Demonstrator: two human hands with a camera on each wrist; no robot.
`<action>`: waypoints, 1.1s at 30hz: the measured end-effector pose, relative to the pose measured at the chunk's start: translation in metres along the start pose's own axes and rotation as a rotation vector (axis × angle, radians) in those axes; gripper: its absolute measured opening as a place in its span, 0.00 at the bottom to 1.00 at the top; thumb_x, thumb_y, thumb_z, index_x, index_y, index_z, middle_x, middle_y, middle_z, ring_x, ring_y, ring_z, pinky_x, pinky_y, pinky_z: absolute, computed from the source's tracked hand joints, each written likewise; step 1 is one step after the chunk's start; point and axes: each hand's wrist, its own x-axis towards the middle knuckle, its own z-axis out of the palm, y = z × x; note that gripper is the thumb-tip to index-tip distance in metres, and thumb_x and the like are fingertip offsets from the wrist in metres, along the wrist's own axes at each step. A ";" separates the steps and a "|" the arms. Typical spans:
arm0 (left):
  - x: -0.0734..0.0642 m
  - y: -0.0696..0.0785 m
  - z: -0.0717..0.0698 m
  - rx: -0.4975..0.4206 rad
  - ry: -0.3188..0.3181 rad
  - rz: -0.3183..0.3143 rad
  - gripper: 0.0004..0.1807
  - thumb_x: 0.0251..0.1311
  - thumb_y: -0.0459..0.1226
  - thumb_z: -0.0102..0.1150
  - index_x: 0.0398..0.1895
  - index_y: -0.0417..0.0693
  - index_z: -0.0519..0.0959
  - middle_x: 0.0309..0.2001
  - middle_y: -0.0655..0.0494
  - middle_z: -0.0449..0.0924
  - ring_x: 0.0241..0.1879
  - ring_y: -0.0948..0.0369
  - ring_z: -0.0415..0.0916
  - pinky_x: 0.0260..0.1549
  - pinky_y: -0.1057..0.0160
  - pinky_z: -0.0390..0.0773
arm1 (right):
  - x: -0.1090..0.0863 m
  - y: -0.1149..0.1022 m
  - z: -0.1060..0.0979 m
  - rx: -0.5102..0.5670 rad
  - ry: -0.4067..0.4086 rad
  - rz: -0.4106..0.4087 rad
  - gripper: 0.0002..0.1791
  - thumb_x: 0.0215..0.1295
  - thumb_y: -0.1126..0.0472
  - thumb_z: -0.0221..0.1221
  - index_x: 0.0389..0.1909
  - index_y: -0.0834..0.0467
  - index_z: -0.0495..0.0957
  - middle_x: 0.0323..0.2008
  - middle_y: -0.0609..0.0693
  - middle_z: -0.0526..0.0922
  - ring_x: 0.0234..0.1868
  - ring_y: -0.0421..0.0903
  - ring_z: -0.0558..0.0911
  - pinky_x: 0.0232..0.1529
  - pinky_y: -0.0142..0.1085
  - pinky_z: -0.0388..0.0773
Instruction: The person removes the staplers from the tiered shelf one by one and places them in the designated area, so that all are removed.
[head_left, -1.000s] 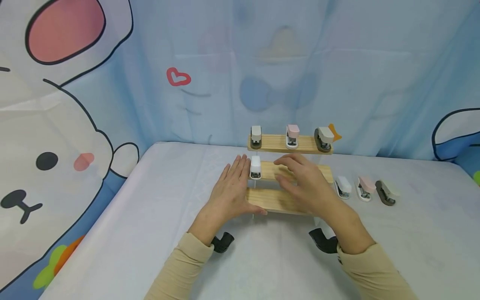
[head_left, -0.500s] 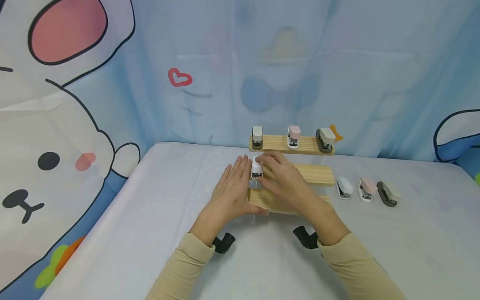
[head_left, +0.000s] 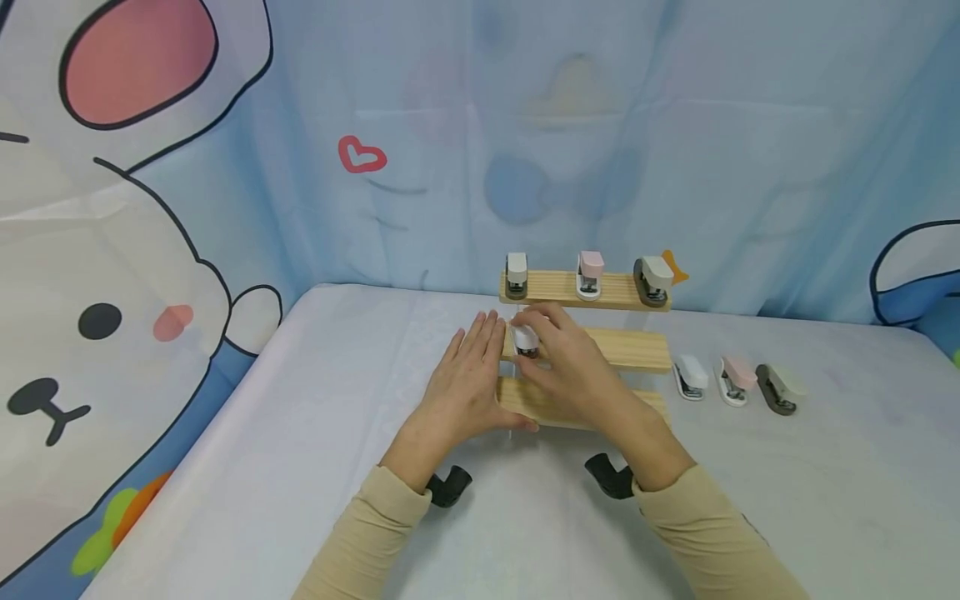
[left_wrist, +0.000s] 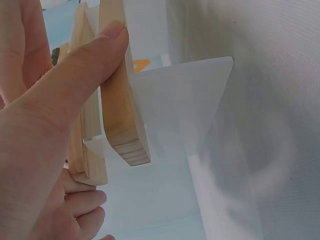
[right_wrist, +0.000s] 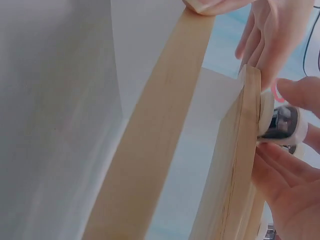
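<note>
A small white stapler [head_left: 527,340] stands near the left end of the middle board [head_left: 630,348] of a three-step wooden rack with clear side panels. My right hand [head_left: 573,367] pinches this stapler between thumb and fingers; its dark front shows in the right wrist view. My left hand [head_left: 465,383] lies along the rack's left side with straight fingers. Its thumb [left_wrist: 80,75] rests on the front of the lowest board [left_wrist: 120,110]. On the top board [head_left: 555,287] stand a white-and-grey stapler [head_left: 516,275], a pink stapler [head_left: 589,275] and a cream-and-dark stapler [head_left: 652,280].
Right of the rack on the white cloth [head_left: 825,500] sit a white stapler [head_left: 690,377], a pink stapler [head_left: 737,380] and a cream-and-dark stapler [head_left: 780,388]. A blue printed curtain [head_left: 450,67] hangs behind. Black curved pieces [head_left: 450,486] show near both wrists.
My right hand has moved left from over the middle board and taken hold of the white stapler, which has shifted slightly right. The left hand stays in place.
</note>
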 end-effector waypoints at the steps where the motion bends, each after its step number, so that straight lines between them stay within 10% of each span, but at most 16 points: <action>1: 0.000 0.000 0.000 0.000 0.001 0.000 0.77 0.34 0.74 0.68 0.80 0.41 0.42 0.81 0.46 0.40 0.81 0.54 0.36 0.78 0.51 0.48 | 0.000 0.000 0.000 -0.006 0.003 0.002 0.22 0.59 0.68 0.68 0.54 0.65 0.75 0.56 0.60 0.75 0.51 0.54 0.80 0.47 0.44 0.83; 33: 0.001 0.001 0.000 0.002 0.009 -0.002 0.79 0.34 0.73 0.69 0.80 0.39 0.40 0.81 0.45 0.41 0.81 0.53 0.37 0.78 0.51 0.47 | -0.021 0.009 -0.025 -0.120 0.034 0.038 0.25 0.57 0.75 0.65 0.58 0.66 0.77 0.60 0.65 0.76 0.54 0.62 0.81 0.48 0.52 0.83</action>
